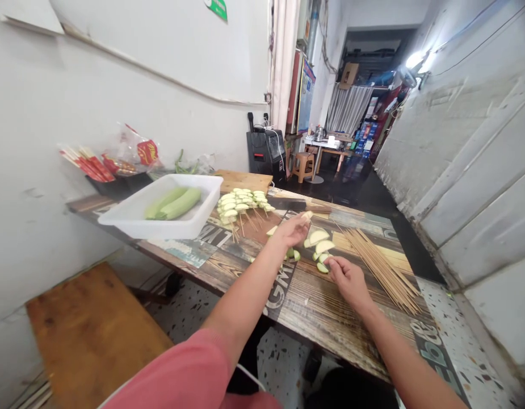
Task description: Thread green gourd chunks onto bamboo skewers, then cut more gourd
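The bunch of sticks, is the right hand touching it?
Apart. The head view shows a strip of table between the right hand and the bunch of sticks.

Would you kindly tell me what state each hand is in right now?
Left hand: closed on what looks like a pale slice.
Right hand: curled at the cut slices; its grip cannot be told.

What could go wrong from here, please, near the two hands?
The knife lies uncovered beyond the left hand, so a careless reach might cause a cut. The loose sticks, near the right edge of the table, could fall if bumped. The slices beside the right hand lie directly on the table and may pick up dirt.
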Tool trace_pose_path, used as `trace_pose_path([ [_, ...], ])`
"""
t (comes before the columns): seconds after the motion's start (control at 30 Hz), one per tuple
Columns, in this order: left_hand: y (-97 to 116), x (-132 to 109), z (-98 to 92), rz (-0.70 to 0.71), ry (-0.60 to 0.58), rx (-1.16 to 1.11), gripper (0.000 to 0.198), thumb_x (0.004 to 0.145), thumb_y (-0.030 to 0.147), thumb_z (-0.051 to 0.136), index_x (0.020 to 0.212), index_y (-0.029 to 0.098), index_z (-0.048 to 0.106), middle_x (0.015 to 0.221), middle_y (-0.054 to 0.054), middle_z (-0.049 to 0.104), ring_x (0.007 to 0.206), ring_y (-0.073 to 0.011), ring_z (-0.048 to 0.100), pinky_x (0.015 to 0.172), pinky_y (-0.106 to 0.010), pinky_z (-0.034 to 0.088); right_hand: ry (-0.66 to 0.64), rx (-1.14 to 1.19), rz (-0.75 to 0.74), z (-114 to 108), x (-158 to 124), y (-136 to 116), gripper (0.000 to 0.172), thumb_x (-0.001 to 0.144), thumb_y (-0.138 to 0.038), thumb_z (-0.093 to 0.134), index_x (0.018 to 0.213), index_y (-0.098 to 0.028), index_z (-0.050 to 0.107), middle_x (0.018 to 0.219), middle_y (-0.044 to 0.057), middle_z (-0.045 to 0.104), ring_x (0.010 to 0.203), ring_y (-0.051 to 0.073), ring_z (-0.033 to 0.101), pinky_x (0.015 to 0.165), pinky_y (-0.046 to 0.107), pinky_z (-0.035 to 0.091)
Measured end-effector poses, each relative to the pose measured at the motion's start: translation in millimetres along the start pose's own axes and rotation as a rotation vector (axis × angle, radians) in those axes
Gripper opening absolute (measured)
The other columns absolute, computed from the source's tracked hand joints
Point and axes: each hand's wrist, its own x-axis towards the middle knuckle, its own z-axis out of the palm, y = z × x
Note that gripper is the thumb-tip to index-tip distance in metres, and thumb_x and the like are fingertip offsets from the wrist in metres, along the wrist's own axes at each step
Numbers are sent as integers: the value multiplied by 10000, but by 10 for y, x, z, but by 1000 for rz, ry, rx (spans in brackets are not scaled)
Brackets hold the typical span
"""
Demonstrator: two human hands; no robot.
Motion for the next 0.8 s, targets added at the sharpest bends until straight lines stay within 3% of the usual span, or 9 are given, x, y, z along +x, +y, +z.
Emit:
trace_pose_path([
  [0.1, 20, 4, 5, -18, -40, -101, 179, 810, -27, 508, 850, 111, 613, 689, -34, 615, 600, -68, 588, 568, -137, 493, 4, -31, -21, 7, -1, 11, 364, 809, -500, 505, 820, -161, 638, 486, -39, 394, 462, 109, 329, 467, 238, 244],
  [0.37, 31, 12, -10, -24, 83, -121, 103, 876, 77, 496, 881, 57, 596, 756, -100, 669, 693, -139, 666, 612, -205, 559, 13, -97, -16, -14, 10, 13, 376, 791, -513, 507, 807, -170, 660, 525, -5, 483, 484, 131, 380, 484, 249, 284],
  [0.8, 31, 69, -28, 54, 104, -56, 111, 842, 69, 552, 935, 55, 610, 789, -106, 697, 691, -156, 685, 731, -275, 574, -31, -125, 23, -8, -16, -33, 408, 799, -511, 473, 840, -148, 656, 492, -34, 424, 466, 119, 368, 472, 238, 274],
])
